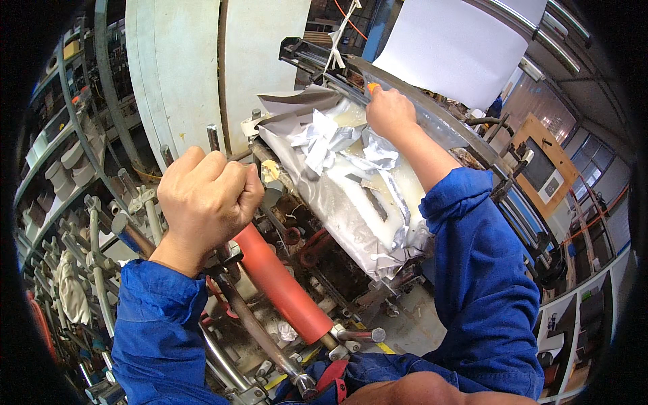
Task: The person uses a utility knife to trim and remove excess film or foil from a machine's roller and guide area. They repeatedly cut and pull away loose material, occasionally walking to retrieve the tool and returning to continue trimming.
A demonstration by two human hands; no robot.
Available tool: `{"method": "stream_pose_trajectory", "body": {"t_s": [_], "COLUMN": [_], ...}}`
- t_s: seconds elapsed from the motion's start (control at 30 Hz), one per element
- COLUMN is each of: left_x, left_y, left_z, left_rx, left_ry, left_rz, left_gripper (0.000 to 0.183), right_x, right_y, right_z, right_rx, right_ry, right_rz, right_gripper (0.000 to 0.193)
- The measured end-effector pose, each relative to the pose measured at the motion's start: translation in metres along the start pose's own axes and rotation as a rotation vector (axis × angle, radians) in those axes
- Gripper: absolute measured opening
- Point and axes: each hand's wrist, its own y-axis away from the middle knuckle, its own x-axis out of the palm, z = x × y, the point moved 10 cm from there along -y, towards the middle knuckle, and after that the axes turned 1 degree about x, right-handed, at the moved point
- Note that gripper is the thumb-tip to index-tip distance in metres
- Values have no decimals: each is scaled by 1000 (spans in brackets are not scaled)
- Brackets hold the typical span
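Note:
My left hand (209, 202) is closed in a fist over metal bars beside a red roller (283, 283). Whatever its fingers may grip is hidden beneath them. Farther off on the right, my right hand (391, 111) is closed on a small orange object (372, 88); only a bit of it shows. It is at the far edge of a tray-like machine bed lined with a crumpled grey sheet (297, 155). White, milky liquid or paste (358, 196) is spread over that lining, and crumpled silvery sheet scraps (327, 142) lie in it.
A long metal rail (432, 111) runs along the bed's far side, below a hanging white sheet (459, 47). Metal rods and clamps (98, 229) crowd the left, with shelves (61, 148) behind. At the right stand a wooden-framed panel (547, 165) and more shelves (574, 324).

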Motion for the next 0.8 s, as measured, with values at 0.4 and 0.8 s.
{"method": "stream_pose_trajectory", "body": {"t_s": [0.4, 0.8], "left_x": [1, 0], "left_y": [1, 4], "left_z": [0, 2], "left_rx": [2, 12], "left_ry": [-10, -15], "left_rz": [21, 3], "left_gripper": [30, 31], "right_x": [0, -46], "right_y": [-8, 14], "right_z": [-10, -36], "right_rx": [64, 110], "right_ry": [-22, 90], "right_rz": [-7, 136], "right_gripper": [33, 35]}}
